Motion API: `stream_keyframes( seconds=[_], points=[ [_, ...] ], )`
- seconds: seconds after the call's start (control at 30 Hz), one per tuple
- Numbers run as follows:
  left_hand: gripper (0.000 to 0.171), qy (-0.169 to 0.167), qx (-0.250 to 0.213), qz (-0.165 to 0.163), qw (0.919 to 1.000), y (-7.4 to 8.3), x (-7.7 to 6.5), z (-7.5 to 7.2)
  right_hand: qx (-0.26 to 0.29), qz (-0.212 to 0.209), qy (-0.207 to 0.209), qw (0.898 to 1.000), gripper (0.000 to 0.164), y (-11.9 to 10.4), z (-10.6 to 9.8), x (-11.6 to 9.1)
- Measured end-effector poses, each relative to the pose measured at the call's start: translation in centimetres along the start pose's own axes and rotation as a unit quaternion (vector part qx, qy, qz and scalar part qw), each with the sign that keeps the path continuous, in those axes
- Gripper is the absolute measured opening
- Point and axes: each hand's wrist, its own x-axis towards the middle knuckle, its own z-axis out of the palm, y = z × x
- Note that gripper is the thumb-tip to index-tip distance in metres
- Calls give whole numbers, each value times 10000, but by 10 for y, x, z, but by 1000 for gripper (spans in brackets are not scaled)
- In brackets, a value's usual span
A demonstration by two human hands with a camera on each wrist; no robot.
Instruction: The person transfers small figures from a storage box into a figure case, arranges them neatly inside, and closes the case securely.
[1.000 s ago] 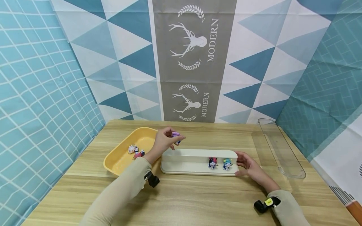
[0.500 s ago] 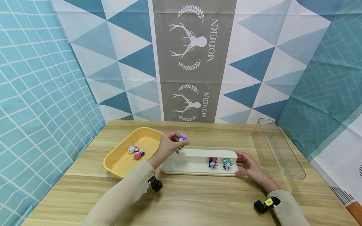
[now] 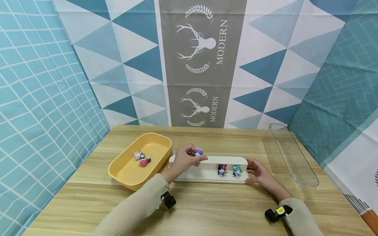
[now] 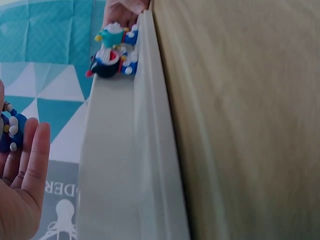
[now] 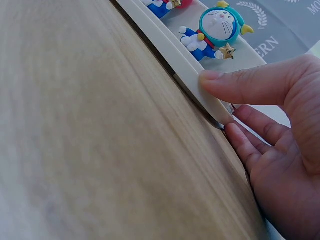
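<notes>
My left hand (image 3: 185,160) pinches a small cartoon cat figurine (image 3: 198,151) with a purple hat, over the left half of a cream display stand (image 3: 195,177). In the left wrist view its blue body (image 4: 14,131) shows beside the fingers. My right hand (image 3: 260,172) grips the stand's right end, thumb on the front edge and fingers behind and below. Upright on the stand near that end are a figurine with a teal hood (image 5: 219,25) and one with a red and black hood (image 3: 221,170).
A yellow tray (image 3: 118,175) stands at the left with a white-headed figurine (image 3: 137,155) and a red-headed figurine (image 3: 144,162) lying in it. At the right lies a clear plastic cover (image 3: 295,157) on the wooden table (image 3: 224,209). Patterned cloths hang behind and at both sides.
My left hand has moved right and nearer with the purple-hatted figurine, from beside the tray to over the stand. The right hand has kept its hold on the stand's end.
</notes>
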Motion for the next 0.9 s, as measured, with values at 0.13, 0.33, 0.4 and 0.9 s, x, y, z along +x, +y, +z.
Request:
stream_keyframes(
  seconds=[0.13, 0.33, 0.4, 0.9],
  points=[
    [29, -84, -90, 22, 9999, -5, -4, 8, -7, -24, 7, 10000, 86, 0, 1, 1],
    [32, -105, -49, -48, 9999, -11, -11, 18, -48, -127, 18, 9999, 85, 0, 2, 0],
    [34, -91, 94, -25, 9999, -11, -13, 21, -59, -168, 3, 9998, 84, 0, 3, 0],
    [40, -206, 2196, 701, 9729, -12, -22, 35, 67, -238, -47, 9997, 85, -3, 0, -1]
  ],
)
